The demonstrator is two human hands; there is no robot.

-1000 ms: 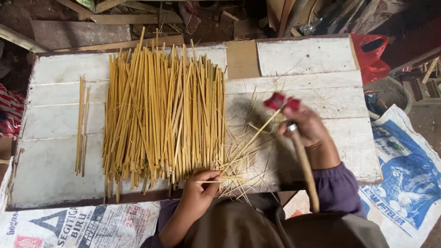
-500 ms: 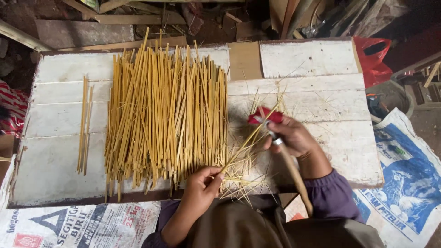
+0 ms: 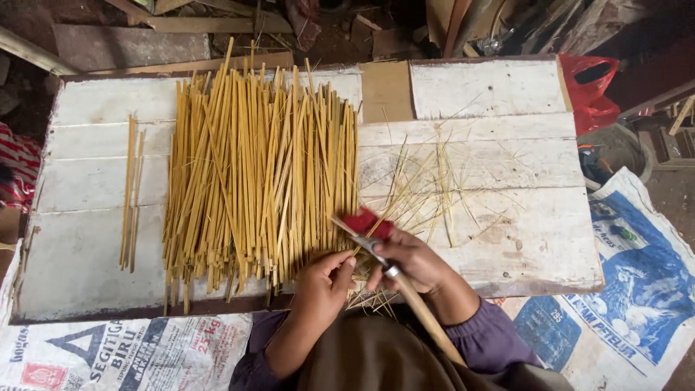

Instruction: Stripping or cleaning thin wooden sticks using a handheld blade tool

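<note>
A big pile of yellow bamboo strips (image 3: 257, 174) lies lengthwise on a white-painted wooden board (image 3: 507, 253). My left hand (image 3: 326, 282) rests at the pile's near right edge, fingers curled on a strip. My right hand (image 3: 409, 261) grips a knife (image 3: 394, 279) with a long wooden handle, and a red wrap (image 3: 365, 219) covers its fingertip. The blade points toward the pile, close to my left hand. Thin yellow shavings (image 3: 434, 188) are scattered to the right of the pile.
Two separate strips (image 3: 132, 192) lie left of the pile. A cardboard piece (image 3: 386, 90) sits at the board's far edge. Printed sacks (image 3: 630, 289) cover the ground around it, a red bag (image 3: 590, 90) is at the far right, and wood scraps (image 3: 217, 22) lie beyond.
My right hand with the knife has come down and left, from above the shavings to right beside my left hand. My left hand shifted slightly toward the pile's edge.
</note>
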